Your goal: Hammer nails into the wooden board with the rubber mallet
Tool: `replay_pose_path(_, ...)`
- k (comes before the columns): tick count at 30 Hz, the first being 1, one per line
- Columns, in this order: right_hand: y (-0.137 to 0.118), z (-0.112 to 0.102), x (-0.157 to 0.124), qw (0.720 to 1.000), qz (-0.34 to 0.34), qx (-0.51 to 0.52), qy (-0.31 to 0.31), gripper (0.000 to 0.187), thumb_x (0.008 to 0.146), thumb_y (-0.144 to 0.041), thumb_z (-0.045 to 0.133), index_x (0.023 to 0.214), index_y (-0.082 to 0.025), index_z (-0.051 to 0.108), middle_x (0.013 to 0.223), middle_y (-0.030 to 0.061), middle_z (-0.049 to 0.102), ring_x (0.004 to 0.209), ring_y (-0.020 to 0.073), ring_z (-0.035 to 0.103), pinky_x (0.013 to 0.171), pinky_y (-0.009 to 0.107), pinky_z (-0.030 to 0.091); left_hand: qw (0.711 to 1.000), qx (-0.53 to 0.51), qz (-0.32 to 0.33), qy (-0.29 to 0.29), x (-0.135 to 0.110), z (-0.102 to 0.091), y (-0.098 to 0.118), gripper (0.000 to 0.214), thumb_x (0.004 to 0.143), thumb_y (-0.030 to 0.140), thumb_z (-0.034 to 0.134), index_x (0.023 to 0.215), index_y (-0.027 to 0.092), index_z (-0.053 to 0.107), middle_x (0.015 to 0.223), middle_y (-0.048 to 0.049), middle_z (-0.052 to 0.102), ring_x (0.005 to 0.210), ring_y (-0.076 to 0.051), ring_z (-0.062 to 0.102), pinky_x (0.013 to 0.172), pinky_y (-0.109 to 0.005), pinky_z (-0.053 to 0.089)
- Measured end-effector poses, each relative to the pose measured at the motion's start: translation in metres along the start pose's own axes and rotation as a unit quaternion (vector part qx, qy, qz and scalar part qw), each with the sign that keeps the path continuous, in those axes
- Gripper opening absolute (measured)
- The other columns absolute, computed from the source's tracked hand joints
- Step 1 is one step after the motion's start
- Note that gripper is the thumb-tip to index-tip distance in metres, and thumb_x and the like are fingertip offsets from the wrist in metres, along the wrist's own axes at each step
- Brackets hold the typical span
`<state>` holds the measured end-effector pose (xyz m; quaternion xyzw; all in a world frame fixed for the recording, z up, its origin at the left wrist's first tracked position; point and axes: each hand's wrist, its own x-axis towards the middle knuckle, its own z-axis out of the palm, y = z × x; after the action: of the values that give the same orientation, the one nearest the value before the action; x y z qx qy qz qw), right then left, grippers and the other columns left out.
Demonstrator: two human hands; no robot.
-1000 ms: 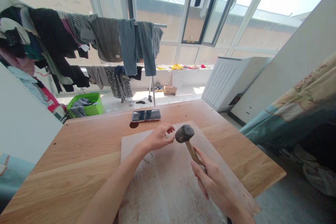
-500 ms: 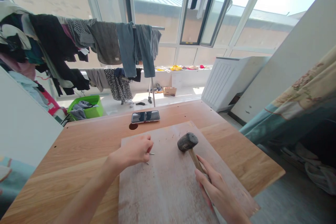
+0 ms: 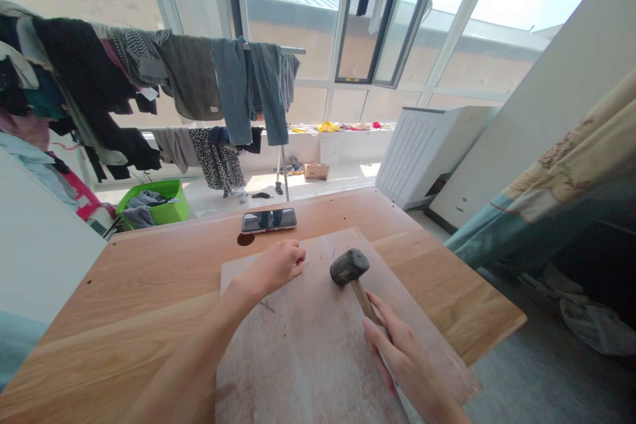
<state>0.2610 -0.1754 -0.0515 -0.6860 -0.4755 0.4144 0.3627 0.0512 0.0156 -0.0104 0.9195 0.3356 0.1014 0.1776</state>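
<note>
My right hand [image 3: 397, 348] is closed round the wooden handle of a hammer [image 3: 350, 266] with a thick dark head. The head is over the far part of a worn wooden board [image 3: 308, 351]. My left hand [image 3: 281, 266] is in a pinch above the board's far left part, and a thin nail [image 3: 305, 263] just shows at its fingertips. Loose nails [image 3: 267, 307] lie on the board below the left wrist. A few thin nails [image 3: 334, 253] seem to stand in the board between the left hand and the hammer head.
The board rests on a wooden table [image 3: 163, 298]. A phone [image 3: 269, 220] lies near the table's far edge, beside a dark round hole [image 3: 245, 239]. Beyond are a green basket [image 3: 169, 205], a rack of hanging clothes [image 3: 193, 79] and a white ribbed cabinet [image 3: 412, 152]. A curtain [image 3: 536, 179] hangs at right.
My left hand has moved away from me and to the right across the board, leaving loose nails uncovered behind it. The right hand and hammer have hardly moved; the view has shifted slightly.
</note>
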Motion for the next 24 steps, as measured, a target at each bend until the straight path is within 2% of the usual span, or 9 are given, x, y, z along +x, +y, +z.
replay_pose_path(6, 0.004, -0.001, 0.0, 1.0, -0.005, -0.008, -0.005, 0.071, 0.098, -0.052, 0.039, 0.153, -0.006, 0.039, 0.04, -0.0092, 0.045, 0.036, 0.0185, 0.047, 0.05, 0.031, 0.047, 0.999, 0.033, 0.017, -0.01, 0.002, -0.001, 0.002, 0.017, 0.087, 0.01, 0.058, 0.082, 0.016, 0.073, 0.09, -0.0078, 0.066, 0.081, -0.021, 0.065, 0.071, -0.027, 0.046)
replay_pose_path(8, 0.004, -0.001, 0.0, 1.0, -0.006, -0.009, -0.006, 0.071, 0.099, -0.052, 0.039, 0.152, -0.005, 0.041, 0.038, -0.0092, 0.045, 0.036, 0.019, 0.048, 0.051, 0.031, 0.048, 0.999, 0.016, 0.03, 0.006, 0.005, 0.003, 0.002, 0.019, 0.089, 0.009, 0.057, 0.082, 0.016, 0.074, 0.091, -0.0081, 0.067, 0.081, -0.021, 0.065, 0.073, -0.028, 0.046)
replay_pose_path(12, 0.001, -0.001, 0.0, 1.0, 0.002, -0.008, -0.004, 0.072, 0.098, -0.053, 0.039, 0.152, -0.005, 0.038, 0.043, -0.0086, 0.047, 0.038, 0.0188, 0.049, 0.05, 0.031, 0.046, 0.989, -0.118, 0.046, 0.074, 0.01, 0.022, -0.003, 0.02, 0.09, 0.012, 0.055, 0.089, 0.018, 0.075, 0.094, -0.0059, 0.07, 0.084, -0.018, 0.066, 0.078, -0.027, 0.049)
replay_pose_path(16, 0.002, -0.001, -0.001, 1.0, 0.011, -0.005, 0.003, 0.07, 0.098, -0.051, 0.039, 0.152, -0.006, 0.039, 0.051, -0.0073, 0.05, 0.039, 0.0168, 0.047, 0.05, 0.031, 0.045, 0.961, -0.236, 0.007, 0.143, 0.009, 0.041, -0.012, 0.019, 0.089, 0.016, 0.057, 0.093, 0.017, 0.075, 0.092, -0.0058, 0.072, 0.082, -0.017, 0.066, 0.077, -0.027, 0.052)
replay_pose_path(20, 0.002, -0.001, -0.003, 1.0, 0.008, 0.002, 0.003, 0.071, 0.098, -0.053, 0.04, 0.152, -0.007, 0.039, 0.044, -0.009, 0.046, 0.037, 0.0169, 0.045, 0.046, 0.029, 0.042, 0.946, -0.282, -0.012, 0.159, 0.007, 0.047, -0.016, 0.017, 0.085, 0.018, 0.061, 0.092, 0.017, 0.076, 0.087, -0.0048, 0.074, 0.077, -0.016, 0.067, 0.075, -0.027, 0.054)
replay_pose_path(24, -0.006, -0.002, -0.002, 1.0, -0.002, 0.016, 0.0, 0.073, 0.096, -0.054, 0.044, 0.152, -0.007, 0.039, 0.04, -0.0112, 0.041, 0.033, 0.0144, 0.04, 0.04, 0.025, 0.037, 0.938, -0.307, -0.036, 0.157, 0.007, 0.049, -0.017, 0.019, 0.083, 0.02, 0.064, 0.1, 0.017, 0.072, 0.084, -0.0025, 0.075, 0.076, -0.016, 0.07, 0.076, -0.027, 0.057)
